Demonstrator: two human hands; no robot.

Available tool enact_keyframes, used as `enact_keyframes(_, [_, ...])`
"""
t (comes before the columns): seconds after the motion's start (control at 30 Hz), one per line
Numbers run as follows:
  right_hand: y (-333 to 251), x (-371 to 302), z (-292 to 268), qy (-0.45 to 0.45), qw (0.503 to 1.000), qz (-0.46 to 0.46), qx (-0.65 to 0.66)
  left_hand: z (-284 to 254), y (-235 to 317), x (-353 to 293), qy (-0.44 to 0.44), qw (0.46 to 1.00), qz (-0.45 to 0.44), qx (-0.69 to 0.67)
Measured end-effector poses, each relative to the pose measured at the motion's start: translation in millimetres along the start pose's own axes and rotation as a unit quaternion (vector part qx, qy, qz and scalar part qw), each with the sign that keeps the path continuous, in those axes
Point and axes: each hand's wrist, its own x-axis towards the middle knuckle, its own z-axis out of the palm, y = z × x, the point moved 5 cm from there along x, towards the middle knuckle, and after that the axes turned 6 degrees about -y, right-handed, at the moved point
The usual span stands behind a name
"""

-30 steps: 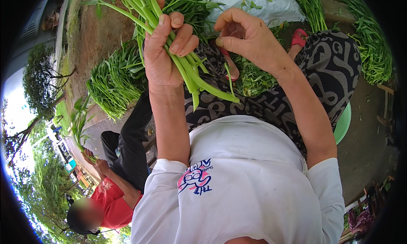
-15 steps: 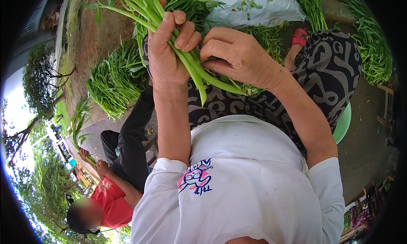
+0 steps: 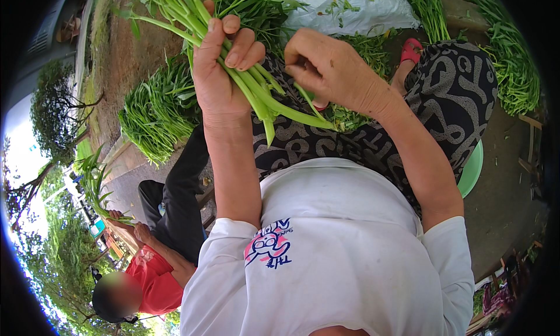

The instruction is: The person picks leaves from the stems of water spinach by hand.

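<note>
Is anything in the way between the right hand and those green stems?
Nothing visible blocks it. The right hand is just right of the green stems gripped in the left hand. A thin shoot is near the right fingers; whether they touch is unclear.

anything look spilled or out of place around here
Yes: loose green scraps lie strewn beside the red shoe, and more bits dot the pale sack, looking spilled next to the neat bunch at left. Nothing odd stands out in the stems in the left hand.

leafy trees (image 3: pixel 53 105) stand beyond brown earth (image 3: pixel 125 50)
</note>
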Motion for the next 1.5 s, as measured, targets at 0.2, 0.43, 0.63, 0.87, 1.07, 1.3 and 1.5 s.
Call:
enact_keyframes(0.2, [23, 1, -12, 0.028, 0.994, 0.048, -0.092, 5, 13, -1, -0.032, 0.995, 0.007, -0.096])
enact_keyframes(0.43, [22, -2, -15, 0.005, 0.989, 0.118, -0.090, 5, 23, 3, -0.095, 0.972, -0.029, -0.211])
enact_keyframes(0.63, [26, -5, -12, -0.009, 0.987, 0.109, -0.122, 11, 24, 3, -0.147, 0.949, -0.064, -0.272])
enact_keyframes(0.87, [31, -8, -6, -0.017, 0.979, 0.108, -0.170, 22, 19, 3, -0.159, 0.937, -0.084, -0.300])
enact_keyframes(1.07, [34, -8, 7, -0.112, 0.975, 0.143, -0.127, 29, 18, 4, -0.170, 0.932, -0.096, -0.305])
enact_keyframes(1.3, [33, -16, 44, -0.144, 0.936, 0.211, 0.244, 34, 18, 4, -0.179, 0.930, -0.101, -0.305])
enact_keyframes(1.5, [25, -10, 26, -0.187, 0.926, 0.256, 0.205, 32, 20, 1, -0.183, 0.931, -0.098, -0.302])
